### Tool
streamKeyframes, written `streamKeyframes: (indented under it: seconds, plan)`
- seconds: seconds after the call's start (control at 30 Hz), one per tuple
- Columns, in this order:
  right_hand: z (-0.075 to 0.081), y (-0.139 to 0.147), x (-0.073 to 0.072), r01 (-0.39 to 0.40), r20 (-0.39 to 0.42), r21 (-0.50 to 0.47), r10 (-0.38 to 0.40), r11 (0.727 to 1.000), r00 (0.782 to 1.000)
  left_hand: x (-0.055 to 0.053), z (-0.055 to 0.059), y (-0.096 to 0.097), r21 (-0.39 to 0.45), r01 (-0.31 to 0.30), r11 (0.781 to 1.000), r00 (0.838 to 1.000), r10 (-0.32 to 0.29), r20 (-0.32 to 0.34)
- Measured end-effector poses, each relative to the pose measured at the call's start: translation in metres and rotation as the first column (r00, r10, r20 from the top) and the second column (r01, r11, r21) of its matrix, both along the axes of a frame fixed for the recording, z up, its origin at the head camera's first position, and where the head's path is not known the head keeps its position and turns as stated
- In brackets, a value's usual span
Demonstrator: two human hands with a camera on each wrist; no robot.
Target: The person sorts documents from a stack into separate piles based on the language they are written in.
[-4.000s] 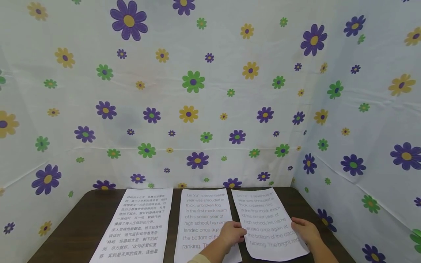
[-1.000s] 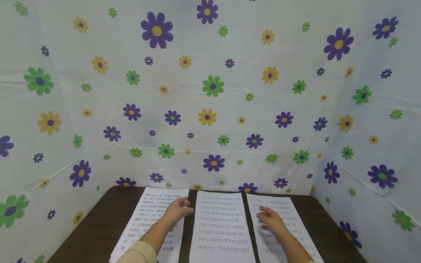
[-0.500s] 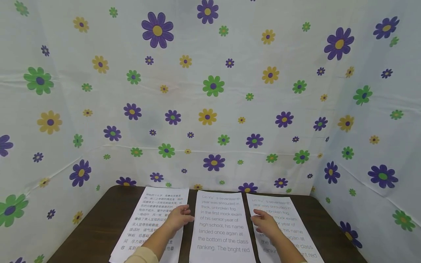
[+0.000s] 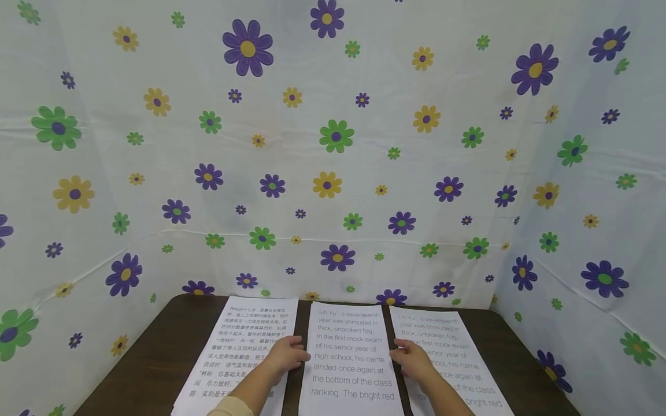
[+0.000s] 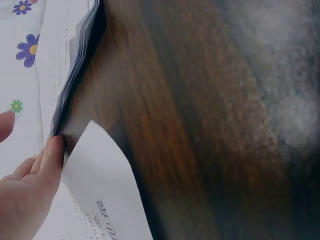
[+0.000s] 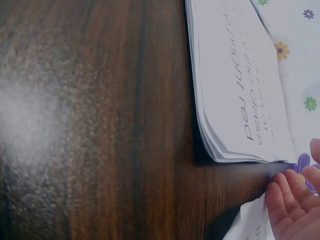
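The middle stack of printed paper, with English text, lies between my hands. My left hand is at its left edge; in the left wrist view, the fingers reach its side while the thumb stands apart. At its right edge is my right hand, fingers loosely bent and thumb spread away in the right wrist view. Left of these is a paper stack with Chinese text, partly covered by the left forearm. Another English-text stack lies on the right, under the right forearm.
All the stacks lie side by side on a dark brown wooden table, with narrow strips of wood between them. A white cloth printed with flowers hangs behind the table and along both sides.
Earlier, both hands gripped the right stack's sides. They then moved left and apart, over the left and right stacks, and have now come down and inward to the middle stack's edges.
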State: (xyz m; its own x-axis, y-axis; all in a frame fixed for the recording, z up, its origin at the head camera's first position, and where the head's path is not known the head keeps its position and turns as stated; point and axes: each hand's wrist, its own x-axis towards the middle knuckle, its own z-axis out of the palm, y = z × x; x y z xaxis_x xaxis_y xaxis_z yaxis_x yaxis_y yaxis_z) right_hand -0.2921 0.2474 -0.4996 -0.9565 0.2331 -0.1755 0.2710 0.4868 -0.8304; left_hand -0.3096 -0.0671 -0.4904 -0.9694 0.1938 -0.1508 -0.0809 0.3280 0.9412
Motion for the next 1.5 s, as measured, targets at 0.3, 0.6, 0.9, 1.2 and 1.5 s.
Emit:
streamKeyframes:
  seconds: [0.3, 0.6, 0.9, 1.2, 1.5]
  plan:
    - [0.001, 0.0, 0.003, -0.03, -0.034, 0.186, 0.037, 0.982, 0.999, 0.0, -0.001, 0.002, -0.002, -0.014, 1.0, 1.0, 0.014, 0.025]
    - [0.0, -0.013, 0.003, -0.014, 0.005, 0.273, 0.014, 0.962, 1.0, -0.001, -0.001, 0.004, -0.063, -0.065, 0.996, 0.996, 0.068, 0.054]
    - [-0.002, -0.02, 0.005, -0.029, 0.011, 0.275, 0.027, 0.961, 1.0, 0.001, -0.004, 0.006, -0.064, -0.08, 0.995, 0.995, 0.083, 0.06]
    - [-0.011, -0.02, 0.004, 0.019, -0.036, 0.158, -0.014, 0.987, 0.999, 0.002, -0.008, 0.013, -0.085, -0.172, 0.981, 0.985, 0.173, 0.002]
    - [-0.008, -0.022, 0.004, 0.058, -0.064, 0.17, -0.048, 0.984, 0.997, -0.001, -0.01, 0.014, -0.097, -0.213, 0.972, 0.975, 0.205, -0.083]
